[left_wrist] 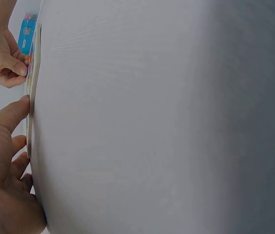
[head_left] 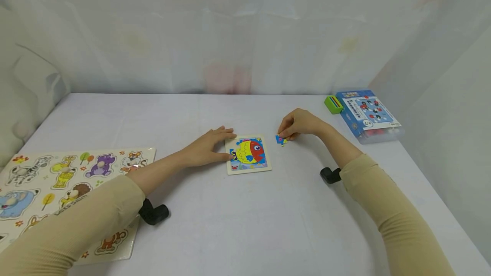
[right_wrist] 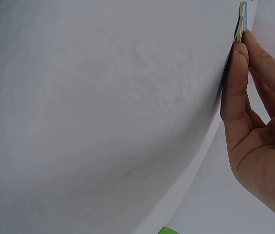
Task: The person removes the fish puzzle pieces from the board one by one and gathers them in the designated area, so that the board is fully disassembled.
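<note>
A small square puzzle board [head_left: 230, 168] with a pale wooden frame lies on the table, showing a yellow and red fish on blue. My left hand [head_left: 207, 147] rests at its left side, fingers spread, thumb and fingertips at the frame's edge; in the left wrist view the thumb touches the board's rim [left_wrist: 36, 73]. To the right of the board, my right hand [head_left: 301, 123] pinches a small blue and yellow jigsaw piece [head_left: 280, 140] between thumb and fingers, close over the table. The right wrist view shows the piece [right_wrist: 241, 22] edge-on at the fingertips.
A large animal puzzle board [head_left: 132, 229] lies at the left, partly under the left sleeve. At the back right are a blue box [head_left: 350, 116] with a clear lower end and a green block [head_left: 333, 104] with coloured stripes. White curtains [head_left: 230, 33] hang behind the table.
</note>
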Motion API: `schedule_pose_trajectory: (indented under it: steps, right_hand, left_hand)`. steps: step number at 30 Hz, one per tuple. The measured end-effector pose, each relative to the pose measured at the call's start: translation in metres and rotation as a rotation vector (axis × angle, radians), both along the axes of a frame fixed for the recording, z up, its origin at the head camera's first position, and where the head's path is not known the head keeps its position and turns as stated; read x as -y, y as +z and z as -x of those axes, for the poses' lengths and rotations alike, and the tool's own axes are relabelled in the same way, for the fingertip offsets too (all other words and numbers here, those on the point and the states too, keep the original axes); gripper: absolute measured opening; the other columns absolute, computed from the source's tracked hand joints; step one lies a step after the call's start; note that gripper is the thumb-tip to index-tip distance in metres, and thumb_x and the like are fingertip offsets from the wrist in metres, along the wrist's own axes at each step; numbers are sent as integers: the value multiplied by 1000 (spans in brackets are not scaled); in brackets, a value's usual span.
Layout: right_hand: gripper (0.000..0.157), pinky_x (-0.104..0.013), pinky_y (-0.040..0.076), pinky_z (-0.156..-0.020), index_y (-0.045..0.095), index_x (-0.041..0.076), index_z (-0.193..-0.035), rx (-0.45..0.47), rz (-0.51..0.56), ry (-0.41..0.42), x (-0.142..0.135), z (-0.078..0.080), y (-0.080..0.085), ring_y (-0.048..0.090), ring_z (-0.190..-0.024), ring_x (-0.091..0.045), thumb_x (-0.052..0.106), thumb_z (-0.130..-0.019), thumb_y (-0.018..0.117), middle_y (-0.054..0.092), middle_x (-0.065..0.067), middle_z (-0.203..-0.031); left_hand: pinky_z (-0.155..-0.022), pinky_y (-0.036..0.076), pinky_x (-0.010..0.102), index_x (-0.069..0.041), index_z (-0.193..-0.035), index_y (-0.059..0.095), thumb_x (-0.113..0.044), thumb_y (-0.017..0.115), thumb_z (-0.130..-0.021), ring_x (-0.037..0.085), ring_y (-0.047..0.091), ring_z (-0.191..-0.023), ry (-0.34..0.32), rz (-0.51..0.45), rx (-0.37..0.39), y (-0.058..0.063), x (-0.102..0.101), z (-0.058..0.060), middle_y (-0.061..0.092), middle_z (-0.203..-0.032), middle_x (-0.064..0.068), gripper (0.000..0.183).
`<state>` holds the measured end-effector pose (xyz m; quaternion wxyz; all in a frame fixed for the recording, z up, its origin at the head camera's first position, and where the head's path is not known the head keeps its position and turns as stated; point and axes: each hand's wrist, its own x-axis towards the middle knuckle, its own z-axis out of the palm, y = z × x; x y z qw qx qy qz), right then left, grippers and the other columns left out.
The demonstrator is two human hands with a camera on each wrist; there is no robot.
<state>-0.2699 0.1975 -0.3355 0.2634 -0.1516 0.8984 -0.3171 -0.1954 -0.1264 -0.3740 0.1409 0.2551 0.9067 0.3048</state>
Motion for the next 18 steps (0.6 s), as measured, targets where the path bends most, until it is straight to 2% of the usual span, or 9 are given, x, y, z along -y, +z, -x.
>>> schedule_pose_trajectory:
  steps: [8, 14, 18]
  right_hand:
    - [19, -21, 56, -68, 75, 6, -98, -21, -19, 9, 0, 2, -1, 63, -69, -12, 21, -87, 76, 70, 0, -78]
    - [19, -21, 55, -70, 75, 12, -101, -70, -71, 13, 1, 3, 0, 63, -75, -13, 26, -88, 74, 71, 0, -85]
    - [19, -22, 51, -70, 74, 13, -102, -114, -67, 19, 4, 1, 2, 60, -76, -17, 25, -88, 74, 67, -2, -83]
  left_hand:
    - [-127, 11, 58, -16, -149, 44, -37, 71, -88, 29, 13, -157, 1, 4, -2, 0, 1, 0, 32, -163, 5, 70]
    - [-125, 15, 60, -17, -149, 45, -37, 71, -88, 30, 13, -157, 4, 5, 1, 1, 1, 0, 32, -163, 4, 69]
    - [-125, 16, 60, -17, -149, 45, -37, 71, -88, 30, 13, -157, 1, 2, 1, 1, 1, 0, 32, -163, 4, 69]
